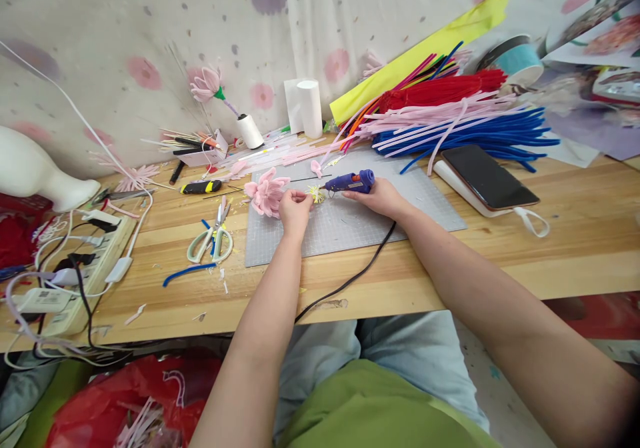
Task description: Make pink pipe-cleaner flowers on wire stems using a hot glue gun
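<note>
My left hand (295,211) pinches a small yellow fringed flower centre (315,194) between thumb and fingers above the mat. My right hand (377,198) is closed around a blue hot glue gun (350,182), its nozzle pointing left and right by the yellow piece; I cannot tell if they touch. Just left of my left hand is a fluffy pink pipe-cleaner flower (267,193), partly hidden by the fingers. A grey cutting mat (330,238) lies under both hands. A small pink bud-like piece (316,168) rests behind the yellow centre.
Green-handled scissors (211,241) and a utility knife (201,187) lie on the left, near a crowded power strip (90,268). Blue (460,138) and red pipe cleaners (443,91) pile up behind a phone (490,176). The glue gun's black cord (357,275) crosses the table's front edge.
</note>
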A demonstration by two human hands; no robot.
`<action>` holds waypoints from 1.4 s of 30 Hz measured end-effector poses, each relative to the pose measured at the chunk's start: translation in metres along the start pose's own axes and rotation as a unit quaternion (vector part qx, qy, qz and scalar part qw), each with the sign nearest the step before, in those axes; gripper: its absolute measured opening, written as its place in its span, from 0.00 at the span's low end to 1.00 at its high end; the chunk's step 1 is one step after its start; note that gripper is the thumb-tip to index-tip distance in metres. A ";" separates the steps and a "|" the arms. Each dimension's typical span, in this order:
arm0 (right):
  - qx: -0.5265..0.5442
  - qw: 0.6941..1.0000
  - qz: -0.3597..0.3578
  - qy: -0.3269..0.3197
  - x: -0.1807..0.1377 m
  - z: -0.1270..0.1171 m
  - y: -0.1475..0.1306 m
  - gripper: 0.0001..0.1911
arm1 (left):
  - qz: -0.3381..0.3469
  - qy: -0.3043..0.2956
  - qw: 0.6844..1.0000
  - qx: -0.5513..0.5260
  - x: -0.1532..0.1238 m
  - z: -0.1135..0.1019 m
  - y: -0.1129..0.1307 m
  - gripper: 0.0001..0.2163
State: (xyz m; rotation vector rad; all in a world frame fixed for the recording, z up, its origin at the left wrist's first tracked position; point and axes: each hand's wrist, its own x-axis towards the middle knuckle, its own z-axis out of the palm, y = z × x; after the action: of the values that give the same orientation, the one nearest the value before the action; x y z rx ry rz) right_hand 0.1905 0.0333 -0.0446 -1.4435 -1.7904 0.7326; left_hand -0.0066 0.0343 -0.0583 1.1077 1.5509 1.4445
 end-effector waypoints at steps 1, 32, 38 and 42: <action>0.004 1.000 -0.002 0.000 0.000 0.000 0.000 0.24 | -0.001 0.001 1.000 -0.002 0.000 0.000 0.000 0.07; 0.045 0.999 -0.012 -0.013 -0.002 0.000 -0.004 0.23 | -0.009 -0.007 1.000 -0.029 -0.002 0.001 0.002 0.08; 0.032 0.999 -0.009 -0.011 -0.001 0.001 -0.001 0.24 | -0.014 -0.008 0.999 -0.032 -0.001 0.001 0.002 0.08; 0.033 0.999 -0.006 -0.005 0.000 0.001 0.003 0.24 | -0.016 -0.006 0.999 -0.035 -0.001 0.001 0.002 0.08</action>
State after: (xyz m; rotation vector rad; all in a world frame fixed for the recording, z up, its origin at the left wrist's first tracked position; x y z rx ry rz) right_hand 0.1911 0.0343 -0.0473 -1.3872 -1.7631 0.7867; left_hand -0.0055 0.0337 -0.0561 1.0436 1.4934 1.4566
